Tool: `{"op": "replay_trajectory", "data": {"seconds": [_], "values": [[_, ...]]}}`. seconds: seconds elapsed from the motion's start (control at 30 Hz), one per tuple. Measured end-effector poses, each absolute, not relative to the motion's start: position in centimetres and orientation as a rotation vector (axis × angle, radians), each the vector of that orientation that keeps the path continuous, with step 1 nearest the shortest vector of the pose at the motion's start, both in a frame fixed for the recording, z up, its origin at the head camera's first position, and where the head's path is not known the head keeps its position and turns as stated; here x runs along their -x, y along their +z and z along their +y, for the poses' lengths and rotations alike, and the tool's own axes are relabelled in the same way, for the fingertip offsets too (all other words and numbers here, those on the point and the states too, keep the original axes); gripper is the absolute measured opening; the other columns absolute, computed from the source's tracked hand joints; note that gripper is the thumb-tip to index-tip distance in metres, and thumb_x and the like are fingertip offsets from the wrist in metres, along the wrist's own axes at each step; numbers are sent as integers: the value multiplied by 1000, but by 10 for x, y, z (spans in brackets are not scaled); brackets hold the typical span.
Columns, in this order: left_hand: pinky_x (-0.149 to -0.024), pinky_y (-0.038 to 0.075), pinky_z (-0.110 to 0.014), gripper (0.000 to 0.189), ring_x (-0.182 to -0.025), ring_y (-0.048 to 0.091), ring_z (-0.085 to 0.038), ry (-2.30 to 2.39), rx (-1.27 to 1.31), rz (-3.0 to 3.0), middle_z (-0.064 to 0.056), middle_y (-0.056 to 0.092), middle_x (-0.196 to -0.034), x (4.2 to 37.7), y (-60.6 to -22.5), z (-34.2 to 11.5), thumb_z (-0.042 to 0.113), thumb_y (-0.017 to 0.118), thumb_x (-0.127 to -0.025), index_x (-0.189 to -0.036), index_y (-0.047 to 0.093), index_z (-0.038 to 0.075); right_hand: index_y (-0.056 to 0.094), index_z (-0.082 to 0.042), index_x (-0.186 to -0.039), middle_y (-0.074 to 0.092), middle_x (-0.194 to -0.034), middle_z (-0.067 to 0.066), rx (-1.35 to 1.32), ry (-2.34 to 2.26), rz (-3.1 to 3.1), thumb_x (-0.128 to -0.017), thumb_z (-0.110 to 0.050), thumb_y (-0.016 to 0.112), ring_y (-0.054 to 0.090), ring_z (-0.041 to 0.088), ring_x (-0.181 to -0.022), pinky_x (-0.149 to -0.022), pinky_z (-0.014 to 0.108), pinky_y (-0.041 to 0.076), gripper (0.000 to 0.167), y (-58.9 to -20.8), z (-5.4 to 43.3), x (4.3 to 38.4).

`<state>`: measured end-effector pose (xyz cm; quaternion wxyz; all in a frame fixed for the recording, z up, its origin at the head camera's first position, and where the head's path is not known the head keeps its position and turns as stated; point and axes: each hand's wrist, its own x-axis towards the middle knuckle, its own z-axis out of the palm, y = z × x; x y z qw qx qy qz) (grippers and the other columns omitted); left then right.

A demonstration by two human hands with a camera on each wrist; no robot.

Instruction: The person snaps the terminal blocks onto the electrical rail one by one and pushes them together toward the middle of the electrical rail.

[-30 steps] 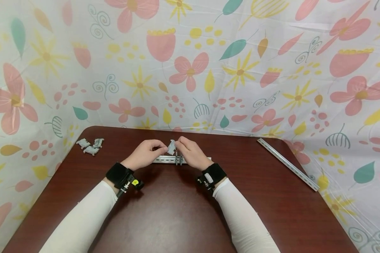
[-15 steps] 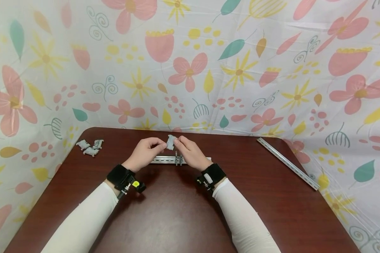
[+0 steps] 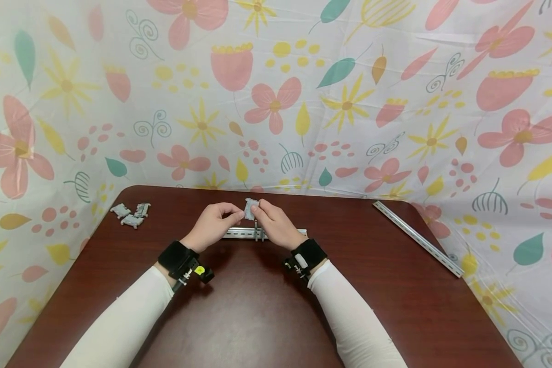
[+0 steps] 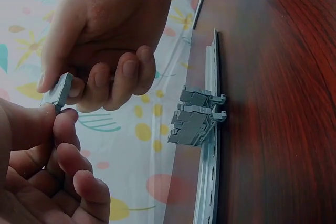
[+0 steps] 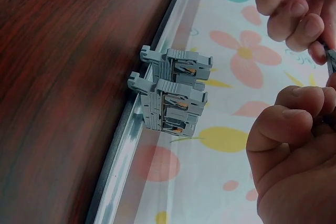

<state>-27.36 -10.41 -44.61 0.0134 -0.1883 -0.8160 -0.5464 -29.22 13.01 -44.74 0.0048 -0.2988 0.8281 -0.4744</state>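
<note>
Nearby, two white sleeves (image 3: 117, 322) reach in over the table, smooth with a few soft folds. The table (image 3: 239, 312) is dark red-brown, with streaky wood lines and a pale shiny patch. Each wrist wears a black band (image 3: 177, 257) with a small gadget on it, and the left gadget has a bright yellow spot.

Next come the hands. The left hand (image 3: 213, 225) pinches one side of a small gray piece (image 3: 250, 209) between its thumb and finger. The right hand (image 3: 278, 225) pinches the other side, so the piece is up off the table between them. It is flat, with bumpy edges, and it looks like plastic.

Near the piece, but not touching it, a shiny metal rail (image 3: 240, 233) lies across the table. It is long and straight, with little slots in a row. Two gray blocks (image 5: 169, 103) stand on it side by side, with hooked ends and orange bits inside. The right hand hides some of the rail.

On the right, well apart, a second metal rail (image 3: 417, 238) lies slanted near the table's edge. Far over on the left, three loose gray pieces (image 3: 132, 220) lie close together. At the back hangs a white cloth (image 3: 276, 30), a bit wrinkly, with pink flowers and green and yellow leaves.
</note>
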Motion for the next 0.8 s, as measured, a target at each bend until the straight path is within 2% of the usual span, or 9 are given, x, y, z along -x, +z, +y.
{"op": "replay_trajectory", "data": {"seconds": [0.27,0.4,0.57,0.67,0.8], "values": [[-81,53,-37,24,-91,67,-20,-1674,630,-2549,-13,80,-107,274,-448,-102,24,70,-112,-114,84,5,48,-12,-96,47,-79,4,934,-1464,2629,-123,-41,41,43,22,-64,-65,32,36,40,-449,130,293],[-84,53,-39,25,-92,66,-21,-1656,655,-2567,-8,80,-107,274,-448,-102,26,70,-112,-114,84,5,48,-12,-94,48,-78,4,935,-1453,2635,-123,-40,41,44,22,-64,-65,32,37,40,-448,131,293],[-85,52,-40,30,-94,67,-23,-1615,668,-2613,-12,79,-111,276,-452,-103,28,66,-115,-119,82,2,46,-12,-94,46,-80,5,927,-1459,2634,-123,-41,40,41,23,-65,-67,34,35,41,-449,135,296],[-89,54,-43,31,-100,69,-25,-1536,673,-2669,-9,79,-116,276,-453,-103,28,66,-115,-125,81,2,43,-12,-93,41,-78,5,902,-1467,2641,-123,-41,40,37,23,-64,-68,34,33,42,-450,139,299],[-101,56,-49,33,-116,70,-26,-1389,684,-2771,-7,77,-128,276,-455,-104,28,69,-113,-133,79,4,42,-12,-91,37,-77,5,872,-1452,2673,-123,-41,40,34,23,-63,-67,33,31,42,-451,143,301]]}}
